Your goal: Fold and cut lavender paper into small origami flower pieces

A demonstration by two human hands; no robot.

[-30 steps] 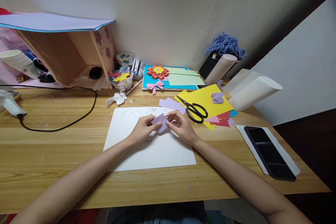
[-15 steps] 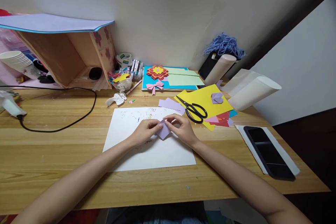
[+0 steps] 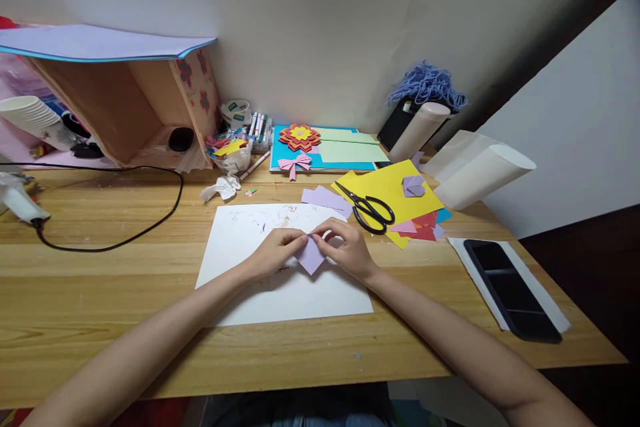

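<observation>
A small piece of purple paper (image 3: 311, 257) is held above the white sheet (image 3: 235, 300), one corner pointing toward me. My left hand (image 3: 277, 250) pinches its upper left edge between thumb and fingers. On the upper right edge, my right hand (image 3: 345, 247) grips the same piece, the fingertips of both hands nearly touching. Black-handled scissors (image 3: 374, 211) lie beyond my right hand, partly on yellow paper (image 3: 400, 187). Purple strips (image 3: 325, 200) lie at the sheet's far edge. A folded purple shape (image 3: 413, 186) rests on the yellow paper.
Behind are a paper flower (image 3: 300, 137), a pink bow (image 3: 295, 163), a tub of scraps (image 3: 235, 157) and markers (image 3: 258, 127). A phone (image 3: 513, 290) lies at right. At left are a glue gun (image 3: 20, 199), its looping cable and an open box (image 3: 115, 107).
The purple paper's near corner has moved toward me, and more of its surface shows below my fingers. Both hands stay in nearly the same place, still gripping it.
</observation>
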